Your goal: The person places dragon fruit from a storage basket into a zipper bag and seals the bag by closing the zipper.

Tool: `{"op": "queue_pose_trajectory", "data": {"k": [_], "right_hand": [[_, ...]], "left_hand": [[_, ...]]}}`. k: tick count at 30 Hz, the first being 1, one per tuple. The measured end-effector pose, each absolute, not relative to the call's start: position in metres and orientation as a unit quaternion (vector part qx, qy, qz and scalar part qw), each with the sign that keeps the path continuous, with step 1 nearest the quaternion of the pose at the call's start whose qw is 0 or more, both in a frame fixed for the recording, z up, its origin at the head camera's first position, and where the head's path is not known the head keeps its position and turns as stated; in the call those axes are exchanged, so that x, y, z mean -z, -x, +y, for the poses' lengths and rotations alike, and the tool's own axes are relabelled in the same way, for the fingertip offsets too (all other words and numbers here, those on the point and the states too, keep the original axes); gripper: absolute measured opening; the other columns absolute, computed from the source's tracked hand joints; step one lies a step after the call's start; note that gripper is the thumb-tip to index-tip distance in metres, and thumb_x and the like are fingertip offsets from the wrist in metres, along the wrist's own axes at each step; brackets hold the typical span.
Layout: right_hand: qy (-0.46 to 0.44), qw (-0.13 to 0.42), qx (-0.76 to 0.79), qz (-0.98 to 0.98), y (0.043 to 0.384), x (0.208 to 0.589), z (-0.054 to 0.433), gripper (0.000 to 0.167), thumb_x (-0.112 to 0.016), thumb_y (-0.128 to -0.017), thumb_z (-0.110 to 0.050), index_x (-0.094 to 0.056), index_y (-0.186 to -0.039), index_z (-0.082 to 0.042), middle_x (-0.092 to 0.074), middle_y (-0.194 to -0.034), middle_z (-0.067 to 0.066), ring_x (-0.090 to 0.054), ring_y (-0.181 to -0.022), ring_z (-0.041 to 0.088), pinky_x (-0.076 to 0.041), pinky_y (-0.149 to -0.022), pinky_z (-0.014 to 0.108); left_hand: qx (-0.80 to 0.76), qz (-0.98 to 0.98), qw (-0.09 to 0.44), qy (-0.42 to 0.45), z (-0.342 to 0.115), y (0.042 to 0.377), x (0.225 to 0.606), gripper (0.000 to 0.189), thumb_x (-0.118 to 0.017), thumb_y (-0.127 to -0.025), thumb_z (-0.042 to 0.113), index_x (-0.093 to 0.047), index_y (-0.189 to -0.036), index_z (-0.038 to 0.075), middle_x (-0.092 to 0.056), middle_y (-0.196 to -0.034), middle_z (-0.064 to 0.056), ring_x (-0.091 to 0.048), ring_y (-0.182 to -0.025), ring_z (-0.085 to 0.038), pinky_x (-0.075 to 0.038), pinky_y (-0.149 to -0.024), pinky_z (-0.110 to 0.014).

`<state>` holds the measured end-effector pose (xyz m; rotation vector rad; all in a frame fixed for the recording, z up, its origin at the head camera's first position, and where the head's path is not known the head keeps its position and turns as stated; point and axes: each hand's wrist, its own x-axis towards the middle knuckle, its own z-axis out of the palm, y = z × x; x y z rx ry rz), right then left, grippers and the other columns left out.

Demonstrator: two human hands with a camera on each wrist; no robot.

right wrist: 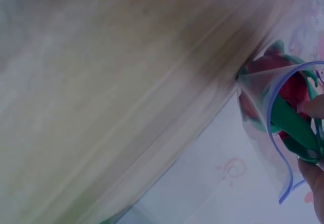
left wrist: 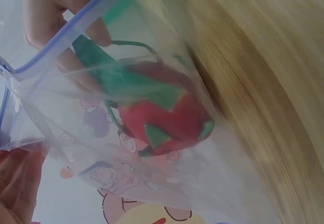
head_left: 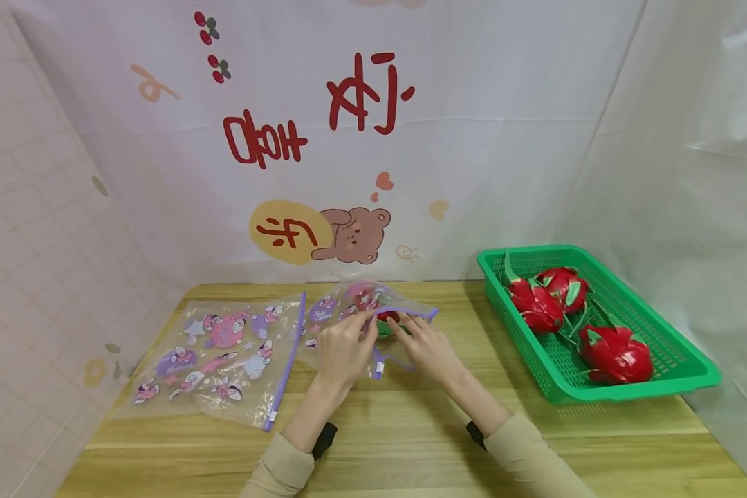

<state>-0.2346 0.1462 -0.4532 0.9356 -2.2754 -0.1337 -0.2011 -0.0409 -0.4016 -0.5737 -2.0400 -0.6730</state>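
A red dragon fruit (left wrist: 162, 110) with green leaves lies inside the mouth of a clear printed zip bag (left wrist: 202, 168). My right hand (head_left: 429, 349) reaches past the bag's purple rim and holds the fruit by its green leafy end, as the right wrist view shows, with the fingertips (right wrist: 315, 106) at the leaves. My left hand (head_left: 345, 346) pinches the bag's purple-edged opening on the other side. In the head view the fruit is mostly hidden behind the hands and the bag film. A white slider (head_left: 380, 368) sits near one end of the purple zip.
On the right stands a green basket (head_left: 550, 384) holding three more dragon fruits, including one (head_left: 619, 356) near its front. A second printed zip bag (head_left: 224, 353) lies flat on the wooden table (head_left: 398, 443) at the left. Behind rises a printed white backdrop (head_left: 473, 138).
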Motion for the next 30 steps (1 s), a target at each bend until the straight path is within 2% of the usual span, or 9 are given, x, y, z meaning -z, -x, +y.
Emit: {"op": "queue_pose_trajectory", "data": {"k": [4, 8, 11, 15, 18, 21, 25, 28, 30], "right_hand": [[-0.345, 0.327, 0.055, -0.878, 0.232, 0.452, 0.145, 0.051, -0.072, -0.079, -0.001, -0.06, -0.128, -0.012, -0.063, -0.127, 0.013, -0.065, -0.105, 0.029, -0.059, -0.077, 0.034], [-0.336, 0.319, 0.068, -0.884, 0.234, 0.45, 0.139, 0.053, -0.071, -0.079, 0.001, -0.059, -0.129, -0.013, -0.063, -0.127, 0.012, -0.066, -0.103, 0.028, -0.059, -0.075, 0.035], [-0.335, 0.316, 0.075, -0.884, 0.239, 0.449, 0.134, 0.051, -0.07, -0.08, 0.0, -0.059, -0.129, -0.012, -0.065, -0.124, 0.012, -0.068, -0.1, 0.027, -0.059, -0.074, 0.033], [-0.335, 0.309, 0.077, -0.887, 0.245, 0.45, 0.128, 0.049, -0.07, -0.08, 0.0, -0.06, -0.126, -0.01, -0.066, -0.12, 0.012, -0.068, -0.101, 0.027, -0.058, -0.079, 0.032], [-0.33, 0.304, 0.082, -0.89, 0.25, 0.451, 0.125, 0.046, -0.07, -0.08, -0.002, -0.061, -0.125, -0.01, -0.066, -0.123, 0.01, -0.066, -0.108, 0.025, -0.058, -0.081, 0.032], [-0.325, 0.304, 0.092, -0.891, 0.254, 0.452, 0.123, 0.043, -0.069, -0.082, -0.004, -0.062, -0.124, -0.013, -0.065, -0.124, 0.007, -0.065, -0.11, 0.023, -0.058, -0.077, 0.028], [-0.322, 0.302, 0.092, -0.892, 0.257, 0.452, 0.122, 0.036, -0.07, -0.082, -0.006, -0.067, -0.117, -0.013, -0.069, -0.115, 0.005, -0.069, -0.099, 0.02, -0.058, -0.068, 0.023], [-0.325, 0.295, 0.088, -0.895, 0.257, 0.452, 0.122, 0.036, -0.071, -0.081, -0.006, -0.066, -0.116, -0.012, -0.072, -0.107, 0.005, -0.07, -0.088, 0.019, -0.058, -0.067, 0.023], [-0.325, 0.292, 0.085, -0.896, 0.257, 0.452, 0.122, 0.039, -0.07, -0.081, -0.005, -0.064, -0.12, -0.012, -0.072, -0.105, 0.006, -0.067, -0.074, 0.015, -0.056, -0.061, 0.021]], "left_hand": [[0.269, -0.821, 0.447, 0.232, -0.041, 0.201, 0.401, 0.007, -0.07, -0.079, 0.006, -0.073, -0.084, 0.001, -0.073, -0.07, -0.008, -0.062, -0.047, -0.011, -0.04, -0.042, -0.009], [0.263, -0.823, 0.445, 0.234, -0.041, 0.2, 0.401, 0.007, -0.071, -0.08, 0.006, -0.073, -0.085, 0.001, -0.072, -0.069, -0.007, -0.053, -0.04, -0.007, -0.033, -0.041, -0.006], [0.26, -0.824, 0.443, 0.239, -0.041, 0.2, 0.401, 0.008, -0.07, -0.08, 0.006, -0.072, -0.085, 0.001, -0.073, -0.07, -0.008, -0.054, -0.041, -0.006, -0.034, -0.042, -0.005], [0.258, -0.823, 0.444, 0.243, -0.041, 0.199, 0.4, 0.008, -0.07, -0.08, 0.006, -0.072, -0.085, 0.0, -0.073, -0.071, -0.008, -0.059, -0.044, -0.008, -0.038, -0.044, -0.006], [0.258, -0.82, 0.449, 0.244, -0.041, 0.199, 0.399, 0.008, -0.07, -0.08, 0.006, -0.072, -0.085, 0.0, -0.073, -0.07, -0.008, -0.054, -0.041, -0.006, -0.036, -0.043, -0.005], [0.262, -0.821, 0.447, 0.24, -0.041, 0.198, 0.398, 0.009, -0.07, -0.08, 0.005, -0.072, -0.086, 0.0, -0.073, -0.069, -0.008, -0.049, -0.038, -0.005, -0.032, -0.042, -0.005], [0.276, -0.839, 0.411, 0.225, -0.042, 0.19, 0.397, 0.015, -0.07, -0.081, 0.007, -0.072, -0.092, -0.001, -0.074, -0.077, -0.011, -0.05, -0.04, -0.008, -0.033, -0.042, -0.006], [0.269, -0.858, 0.381, 0.215, -0.045, 0.179, 0.398, 0.018, -0.071, -0.08, 0.009, -0.071, -0.094, -0.002, -0.074, -0.082, -0.014, -0.057, -0.045, -0.01, -0.041, -0.045, -0.009], [0.256, -0.868, 0.371, 0.209, -0.047, 0.174, 0.399, 0.017, -0.072, -0.079, 0.01, -0.071, -0.092, -0.002, -0.074, -0.082, -0.014, -0.059, -0.047, -0.011, -0.045, -0.045, -0.011]]}}
